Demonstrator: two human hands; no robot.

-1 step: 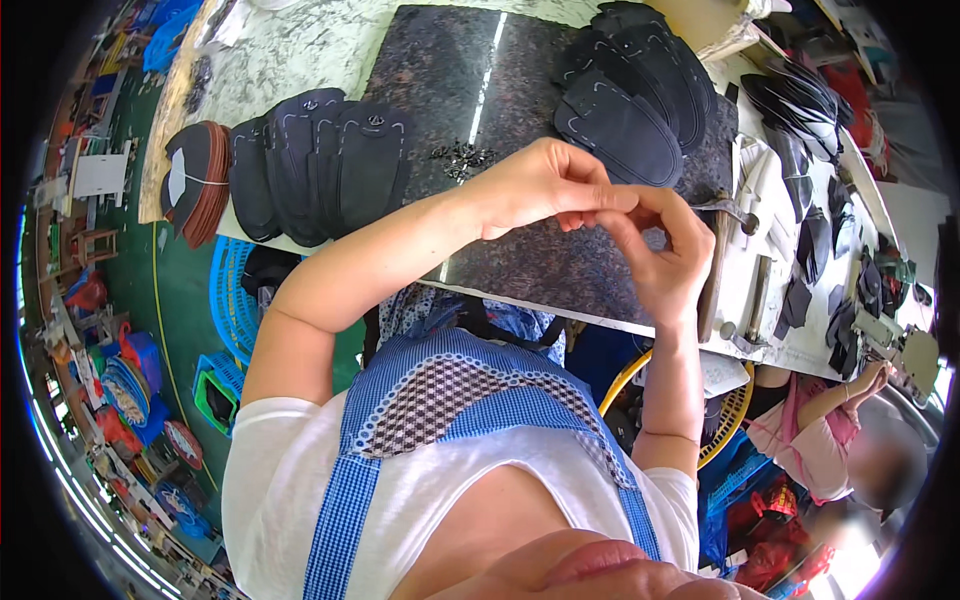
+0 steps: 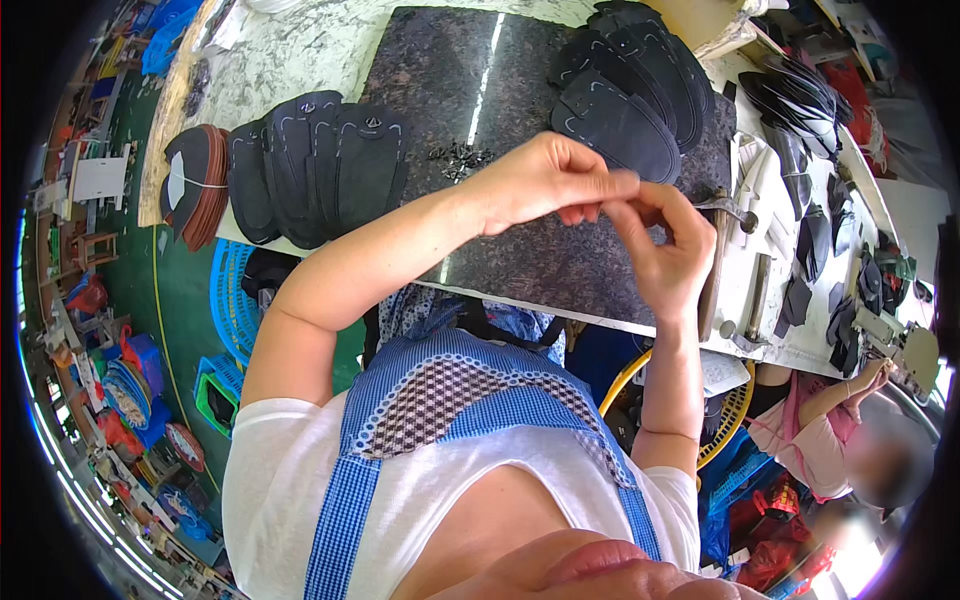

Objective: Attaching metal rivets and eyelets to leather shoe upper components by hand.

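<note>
Above the dark speckled stone slab (image 2: 440,60), my left hand (image 2: 550,180) and my right hand (image 2: 668,245) meet fingertip to fingertip. Both are closed in a pinch, and whatever lies between the fingers is too small or hidden to make out. Left of my left wrist is a little heap of small black metal-looking parts (image 2: 460,157). Black leather-like pieces with pale stitching (image 2: 625,125) overlap beyond my hands. To the left, more black stitched pieces (image 2: 365,165) lie fanned out, two of them bearing a small metal fitting near the top edge.
A tied brown-and-black stack (image 2: 205,185) sits at the table's left end. Right of the slab lie a metal-headed tool (image 2: 735,212) and scattered black pieces (image 2: 812,235). Under the table's edge are a blue basket (image 2: 230,300) and a yellow basket (image 2: 740,405). Another person (image 2: 815,435) works at the right.
My fingertips have shifted very slightly where they meet. Both hands keep their pinch over the slab.
</note>
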